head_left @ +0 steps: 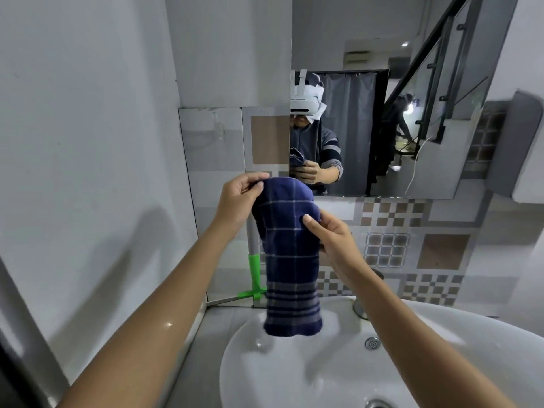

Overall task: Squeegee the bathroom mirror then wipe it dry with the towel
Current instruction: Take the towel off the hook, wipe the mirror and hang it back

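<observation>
Navy checked towel pinched by left hand and right hand, hanging free above sink rim, below mirror.

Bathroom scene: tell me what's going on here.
A person stands at the white sink, holding a navy plaid towel up with both hands. The left hand pinches its top edge, and the right hand grips its side. The towel hangs over the basin, not touching the mirror. A green-jointed squeegee leans against the tiled wall behind it, untouched.
</observation>
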A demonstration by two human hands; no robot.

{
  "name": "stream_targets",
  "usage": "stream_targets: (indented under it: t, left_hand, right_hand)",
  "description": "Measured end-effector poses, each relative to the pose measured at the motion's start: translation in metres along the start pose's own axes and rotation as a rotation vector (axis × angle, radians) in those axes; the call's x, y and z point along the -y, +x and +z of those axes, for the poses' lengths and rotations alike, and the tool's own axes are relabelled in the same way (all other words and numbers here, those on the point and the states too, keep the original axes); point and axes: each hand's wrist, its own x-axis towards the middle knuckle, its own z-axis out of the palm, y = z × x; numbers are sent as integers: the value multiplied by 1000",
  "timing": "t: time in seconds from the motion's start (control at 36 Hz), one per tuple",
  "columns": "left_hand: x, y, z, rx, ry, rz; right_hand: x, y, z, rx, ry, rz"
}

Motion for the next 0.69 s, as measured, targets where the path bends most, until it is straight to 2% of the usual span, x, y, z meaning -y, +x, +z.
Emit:
stream_targets:
  t: [0.11,0.25,0.36,0.5,0.56,0.64,0.69]
  left_hand:
    - [28,-18,9,-27,-52,-118]
    - [59,-58,31,230,-225,-276]
    - [70,-75,51,312,-328,-247]
    - [79,-72,60,297,-331,-151]
    - [87,-67,79,384,-325,-137]
    - [83,-65,76,291,-249,-86]
    - [84,-61,73,251,-226,-92]
  right_hand:
    - [2,3,-1,-67,-67,-27]
    - [8,5,-12,-112,-110,-22]
    - [7,9,-18,-177,-106,19]
    - [9,3,-31,-182,-129,115]
    - [-1,-3,-57,-168,-165,175]
    - [-4,-11,-62,-39,-159,268]
    - [-7,-12,-58,-25,-136,288]
